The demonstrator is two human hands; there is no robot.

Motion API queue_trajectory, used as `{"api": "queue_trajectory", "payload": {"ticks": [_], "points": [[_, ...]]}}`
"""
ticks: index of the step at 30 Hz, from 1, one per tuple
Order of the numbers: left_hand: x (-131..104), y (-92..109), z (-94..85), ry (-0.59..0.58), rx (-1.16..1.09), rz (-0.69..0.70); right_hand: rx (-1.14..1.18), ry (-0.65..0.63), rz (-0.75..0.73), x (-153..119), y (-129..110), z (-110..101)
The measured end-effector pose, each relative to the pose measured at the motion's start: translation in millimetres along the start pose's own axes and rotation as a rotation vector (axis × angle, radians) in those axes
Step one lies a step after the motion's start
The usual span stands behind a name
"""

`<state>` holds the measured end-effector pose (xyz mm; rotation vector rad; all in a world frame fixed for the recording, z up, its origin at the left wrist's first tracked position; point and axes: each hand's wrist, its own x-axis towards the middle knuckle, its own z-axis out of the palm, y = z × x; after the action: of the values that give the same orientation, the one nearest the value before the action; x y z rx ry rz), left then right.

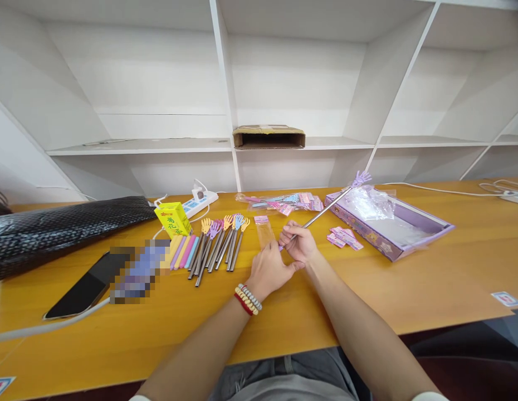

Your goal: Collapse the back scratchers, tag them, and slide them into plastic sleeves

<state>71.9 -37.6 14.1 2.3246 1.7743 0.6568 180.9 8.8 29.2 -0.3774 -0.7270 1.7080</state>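
Note:
A metal rod with a purple hand-shaped end (pixel 326 209) slants up to the right, with my right hand (pixel 298 243) closed around its lower part. My left hand (pixel 270 270) is closed at the rod's near end, where a bit of purple shows between the hands. Just beyond my left hand lies a clear bag with a pink header (pixel 264 229). Left of it are several metal rods with coloured hand-shaped ends (pixel 219 245), beside yellow, purple, pink and blue sleeves (pixel 184 252). Small pink cards (pixel 345 238) lie to the right of my hands.
A purple box (pixel 409 225) holding clear bags stands at the right. Packed rods (pixel 284 201) lie at the back. On the left are a yellow carton (pixel 173 219), a power strip (pixel 200 204), a phone (pixel 86 287) and a black wrapped bundle (pixel 71 225).

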Motion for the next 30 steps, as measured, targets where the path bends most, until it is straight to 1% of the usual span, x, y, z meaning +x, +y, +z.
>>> {"api": "queue_trajectory", "payload": {"ticks": [2,5,7,13,15,16,18,20,22,24,26,30], "points": [[0.0,-0.4,0.5,-0.023,0.008,0.002,0.01,-0.029,0.015,-1.3,-0.5,0.6],[0.2,-0.1,-0.8,-0.065,-0.006,0.043,0.032,0.0,0.024,-1.8,-2.3,2.4],[0.5,0.4,-2.5,-0.084,-0.006,0.056,0.037,0.052,0.023,-1.7,-3.3,4.2],[0.5,1.0,-5.3,-0.109,0.052,-0.011,0.065,0.222,-0.012,0.6,-1.5,7.7],[0.2,-0.4,-5.9,-0.103,0.067,-0.02,0.056,0.3,-0.035,2.3,-2.8,6.1],[0.3,-1.4,-6.4,-0.105,0.071,-0.029,0.042,0.355,-0.065,3.2,-4.9,4.5],[1.3,-3.3,-7.7,-0.128,0.067,-0.052,0.009,0.465,-0.177,4.6,-12.3,-0.3],[3.3,-4.1,-8.9,-0.162,0.052,-0.079,0.011,0.526,-0.287,5.2,-21.8,-5.6],[5.3,-3.0,-9.3,-0.174,0.03,-0.081,0.057,0.533,-0.313,5.0,-29.5,-9.6],[5.9,-0.2,-8.8,-0.151,0.014,-0.06,0.101,0.535,-0.289,4.8,-32.0,-10.8],[4.8,3.4,-8.4,-0.105,0.003,-0.033,0.109,0.531,-0.268,4.9,-29.4,-9.5],[1.9,8.1,-11.2,-0.027,-0.048,-0.011,0.079,0.482,-0.217,6.2,-20.7,-5.9]]}}
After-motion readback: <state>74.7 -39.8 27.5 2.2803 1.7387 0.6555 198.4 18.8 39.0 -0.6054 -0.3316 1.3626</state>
